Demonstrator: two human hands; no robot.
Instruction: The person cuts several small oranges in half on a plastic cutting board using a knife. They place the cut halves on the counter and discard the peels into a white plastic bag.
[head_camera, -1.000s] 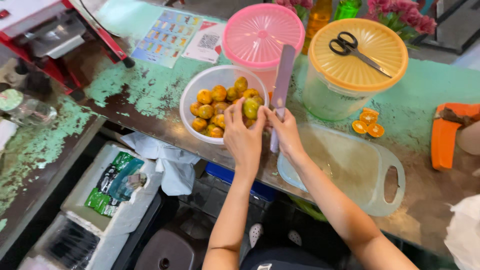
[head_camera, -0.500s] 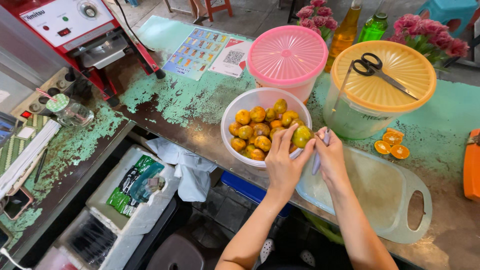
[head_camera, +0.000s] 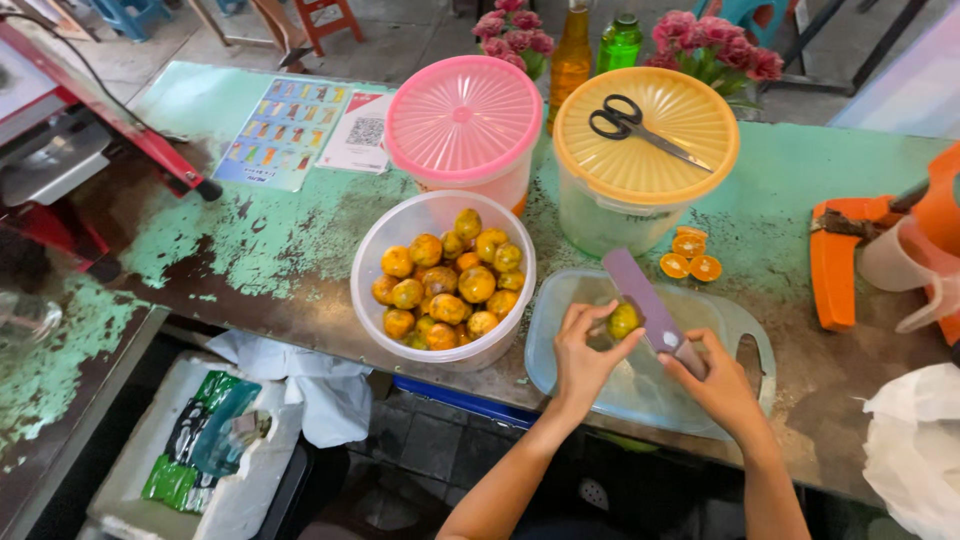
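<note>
My left hand (head_camera: 585, 350) holds a small green-yellow citrus fruit (head_camera: 623, 320) down on a clear plastic cutting board (head_camera: 745, 345). My right hand (head_camera: 722, 385) grips the handle of a knife (head_camera: 648, 305) with a pale purple blade, and the blade rests against the fruit. A white bowl (head_camera: 375, 262) full of several small yellow-orange fruits stands just left of my left hand.
Three cut fruit halves (head_camera: 688, 258) lie beyond the board. Behind stand a tub with a yellow lid (head_camera: 690, 130) carrying scissors (head_camera: 632, 124), and a pink-lidded tub (head_camera: 462, 118). An orange juice press (head_camera: 880, 245) is at the right, a white bag (head_camera: 915, 450) at the lower right.
My hands have moved right from the bowl to the cutting board. One fruit came out of the bowl and now sits under the knife blade.
</note>
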